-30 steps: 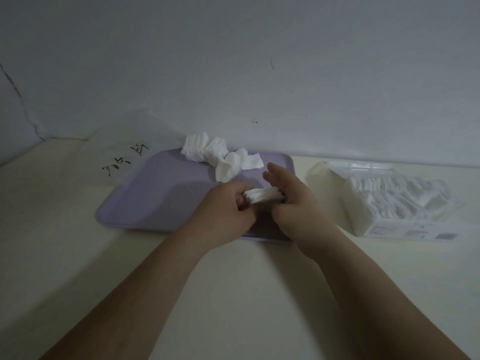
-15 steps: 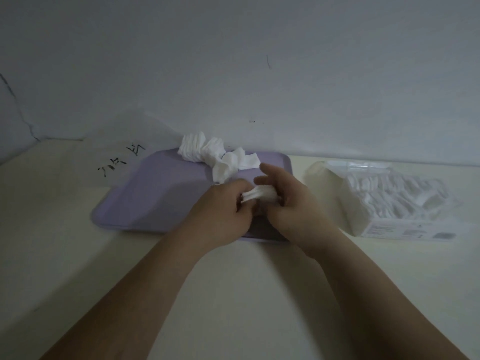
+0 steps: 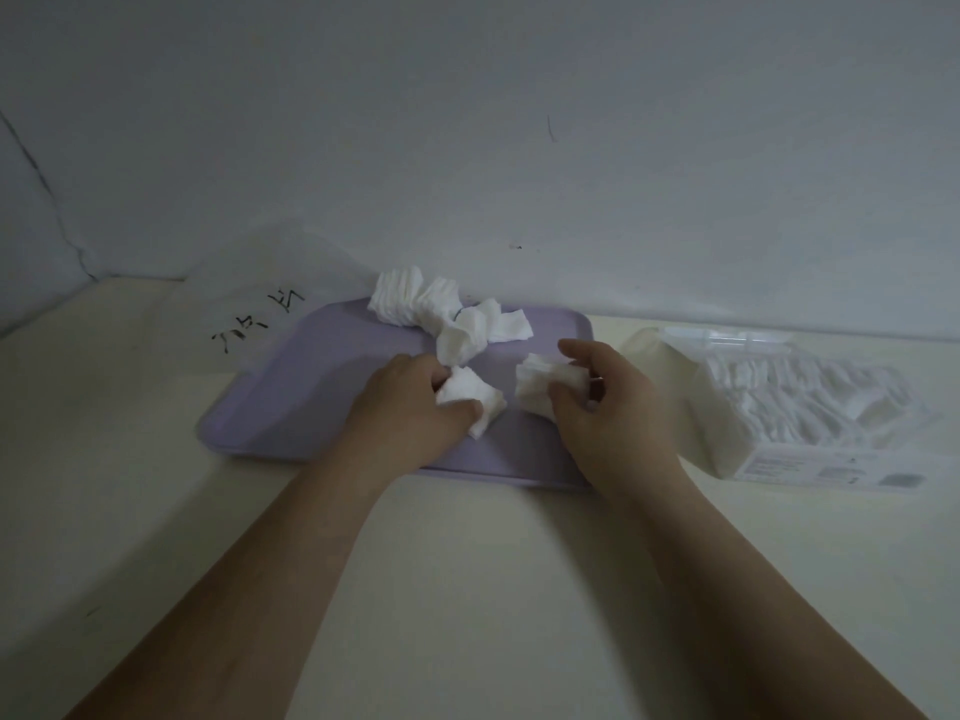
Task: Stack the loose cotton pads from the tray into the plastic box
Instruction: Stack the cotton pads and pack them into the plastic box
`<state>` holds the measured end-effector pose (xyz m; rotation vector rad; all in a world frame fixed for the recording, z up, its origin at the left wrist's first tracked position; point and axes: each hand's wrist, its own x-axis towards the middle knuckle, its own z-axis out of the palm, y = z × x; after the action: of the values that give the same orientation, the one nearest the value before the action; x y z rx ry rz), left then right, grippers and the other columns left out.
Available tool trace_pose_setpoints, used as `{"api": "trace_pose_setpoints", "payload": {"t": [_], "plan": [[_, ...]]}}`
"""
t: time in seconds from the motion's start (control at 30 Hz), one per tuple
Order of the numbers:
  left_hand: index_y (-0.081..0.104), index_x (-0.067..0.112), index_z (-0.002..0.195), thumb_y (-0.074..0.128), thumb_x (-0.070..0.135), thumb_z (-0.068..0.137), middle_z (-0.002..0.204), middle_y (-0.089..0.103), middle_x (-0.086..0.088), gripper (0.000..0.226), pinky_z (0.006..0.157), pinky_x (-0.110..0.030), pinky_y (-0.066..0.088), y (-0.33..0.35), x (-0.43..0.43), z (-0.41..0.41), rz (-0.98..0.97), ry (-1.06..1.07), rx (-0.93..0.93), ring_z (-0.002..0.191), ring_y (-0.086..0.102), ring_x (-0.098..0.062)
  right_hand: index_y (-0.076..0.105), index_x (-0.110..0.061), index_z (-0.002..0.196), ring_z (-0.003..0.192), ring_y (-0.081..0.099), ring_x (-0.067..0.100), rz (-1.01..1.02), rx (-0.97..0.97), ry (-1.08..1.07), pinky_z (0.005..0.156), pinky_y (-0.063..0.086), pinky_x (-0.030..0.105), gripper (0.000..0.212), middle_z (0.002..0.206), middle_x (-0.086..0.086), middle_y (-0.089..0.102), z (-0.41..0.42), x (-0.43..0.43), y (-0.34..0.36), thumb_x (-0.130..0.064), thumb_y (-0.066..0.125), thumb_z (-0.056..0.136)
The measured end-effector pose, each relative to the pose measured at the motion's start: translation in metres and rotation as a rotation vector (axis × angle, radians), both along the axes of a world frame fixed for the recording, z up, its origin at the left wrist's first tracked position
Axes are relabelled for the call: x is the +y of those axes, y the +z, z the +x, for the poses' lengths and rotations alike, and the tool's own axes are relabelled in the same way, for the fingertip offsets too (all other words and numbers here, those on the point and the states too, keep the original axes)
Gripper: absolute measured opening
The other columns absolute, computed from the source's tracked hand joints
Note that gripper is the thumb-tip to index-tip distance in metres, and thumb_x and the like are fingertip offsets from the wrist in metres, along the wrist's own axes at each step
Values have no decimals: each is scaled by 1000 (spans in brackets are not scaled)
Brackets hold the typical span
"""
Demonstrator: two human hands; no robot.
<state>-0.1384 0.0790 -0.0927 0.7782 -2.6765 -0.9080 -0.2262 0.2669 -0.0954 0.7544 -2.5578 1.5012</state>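
Observation:
A lilac tray [image 3: 311,376] lies on the pale table with a heap of loose white cotton pads [image 3: 441,314] at its far edge. My left hand [image 3: 410,413] grips a small bunch of pads [image 3: 475,400] over the tray's middle. My right hand [image 3: 602,407] grips a second bunch of pads [image 3: 540,384] a little to the right, apart from the first. The clear plastic box [image 3: 831,459], partly filled with white pads, stands on the table right of the tray, its lid open toward the wall.
A clear plastic bag [image 3: 249,314] with black writing lies behind the tray's left end, against the grey wall [image 3: 467,148]. The table's surface [image 3: 467,589] stretches toward me under my forearms.
Both hands held one bunch of pads together; now they have drawn apart, each holding its own part of the bunch. The right hand has shifted toward the box.

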Motion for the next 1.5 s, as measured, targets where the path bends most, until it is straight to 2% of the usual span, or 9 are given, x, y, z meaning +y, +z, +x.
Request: {"api": "trace_pose_setpoints", "payload": {"t": [0.13, 0.23, 0.43, 0.6, 0.83, 1.0, 1.27, 1.37, 1.5], "plan": [[66, 24, 93, 78, 25, 82, 90, 76, 7, 16, 80, -36, 57, -1, 4, 2, 212, 0, 179, 85, 72, -15, 63, -23, 137, 107, 64, 17, 27, 0, -5, 100, 50, 32, 45, 124, -2, 70, 0, -1, -3, -16, 67, 93], [71, 18, 97, 73, 5, 89, 89, 79, 1, 16, 63, -25, 55, 8, 7, 3, 478, -40, 333, 75, 70, -14, 64, -20, 135, 95, 64, 16, 46, -38, -4, 91, 51, 31, 43, 107, -4, 70, -1, 2, -4, -18, 70, 92], [75, 13, 102, 72, 5, 92, 95, 78, -6, 13, 65, -31, 45, 13, 13, 6, 852, -158, 381, 83, 68, -16, 71, -22, 122, 94, 75, 13, -144, -205, 16, 92, 61, 43, 42, 100, -6, 78, -9, 6, -4, -26, 84, 82], [76, 14, 100, 77, 9, 90, 101, 77, -12, 11, 63, -26, 48, 5, 17, 3, 700, -187, 378, 77, 60, -11, 78, -15, 103, 80, 76, 17, -270, -262, 146, 79, 62, 40, 20, 88, 0, 81, -10, 7, 3, -11, 84, 84], [80, 15, 100, 81, 11, 87, 84, 69, -1, 14, 55, -19, 39, 4, 19, 3, 678, -180, 389, 57, 46, -2, 78, -11, 106, 79, 76, 13, -344, -330, 226, 74, 61, 31, 21, 90, 0, 82, -7, 7, 3, 1, 76, 89], [79, 13, 97, 80, 11, 88, 72, 69, 9, 9, 55, -14, 40, 4, 21, 3, 667, -177, 378, 54, 50, 2, 79, -15, 107, 95, 78, 26, -361, -334, 229, 91, 63, 50, 27, 94, 1, 82, -7, 5, 1, 4, 69, 91], [78, 8, 97, 82, 13, 86, 76, 68, 0, 13, 55, -16, 38, 4, 22, 3, 608, -153, 373, 58, 48, -4, 82, -21, 96, 87, 68, 19, -418, -406, 361, 86, 58, 48, 25, 98, 15, 79, -3, 4, 6, -7, 62, 101], [76, 5, 99, 81, 8, 87, 77, 71, -1, 13, 53, -13, 40, 5, 25, 4, 627, -145, 391, 56, 51, -1, 79, -15, 111, 92, 68, 22, -447, -479, 443, 85, 59, 47, 16, 105, 20, 76, -2, 5, 6, -16, 67, 100], [76, 12, 95, 79, 15, 91, 79, 77, 2, 6, 55, -15, 43, 7, 28, 4, 563, -109, 410, 58, 58, 0, 73, -15, 118, 91, 73, 21, -465, -461, 389, 82, 62, 39, 24, 105, 12, 79, -4, 3, 0, -2, 64, 100]]}}
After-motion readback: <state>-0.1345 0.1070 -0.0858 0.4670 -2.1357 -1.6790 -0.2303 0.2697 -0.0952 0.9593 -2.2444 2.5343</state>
